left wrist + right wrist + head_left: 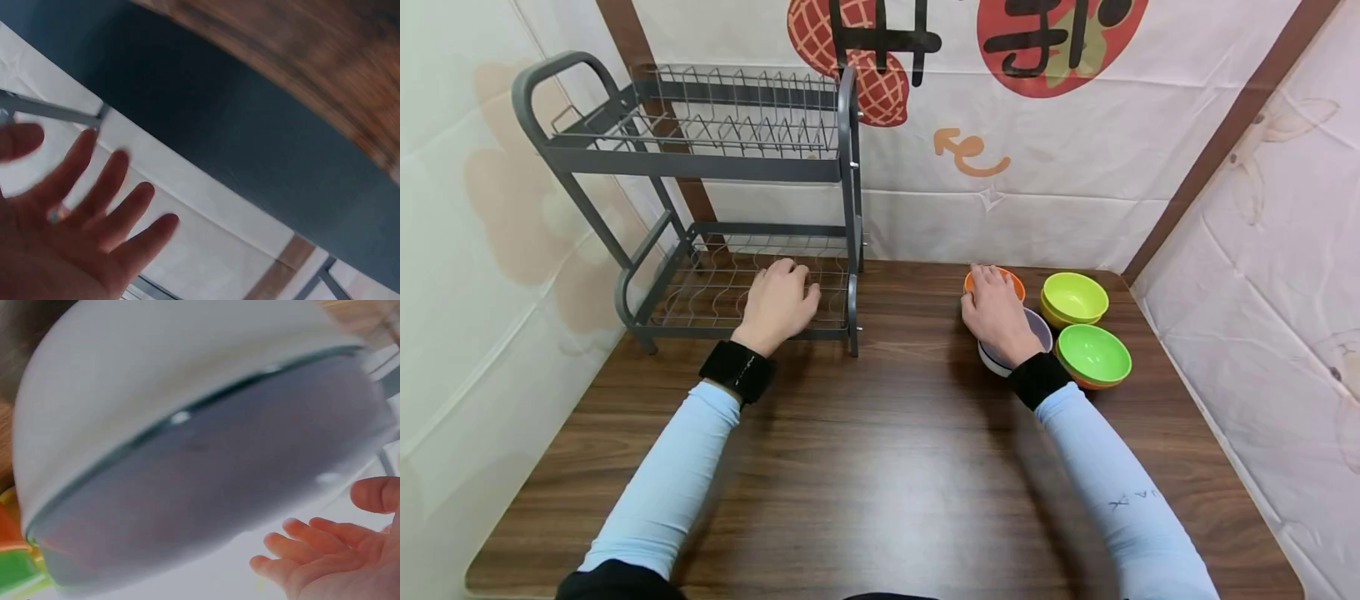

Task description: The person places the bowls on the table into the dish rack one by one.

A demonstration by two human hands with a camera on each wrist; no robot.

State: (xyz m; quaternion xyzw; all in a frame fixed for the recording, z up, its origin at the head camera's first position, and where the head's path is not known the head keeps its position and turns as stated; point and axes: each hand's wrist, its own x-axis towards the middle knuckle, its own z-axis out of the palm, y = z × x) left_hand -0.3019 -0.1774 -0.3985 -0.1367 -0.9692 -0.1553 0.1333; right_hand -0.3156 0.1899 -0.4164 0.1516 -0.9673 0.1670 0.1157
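My left hand point(777, 307) hovers at the front of the lower shelf point(692, 304) of a grey two-tier dish rack, holding nothing. Its fingers are spread and relaxed in the left wrist view, near a wide dark bar point(206, 119) of the rack. On the right, my right hand point(996, 315) is over two bowls, partly covering both. One is an orange bowl point(1015, 285) at the back; the nearer is a white bowl point(1037, 327) with a lavender inside. In the right wrist view this white bowl point(169, 356) looms large, with loosely extended fingers point(319, 540) beyond its rim.
A yellow-green bowl point(1075, 296) stacked on a yellow one and a green bowl point(1093, 352) stacked on an orange one stand to the right. The rack's upper wire tier point(722, 125) rises above my left hand. A printed cloth point(1060, 167) hangs behind the brown table point(880, 433).
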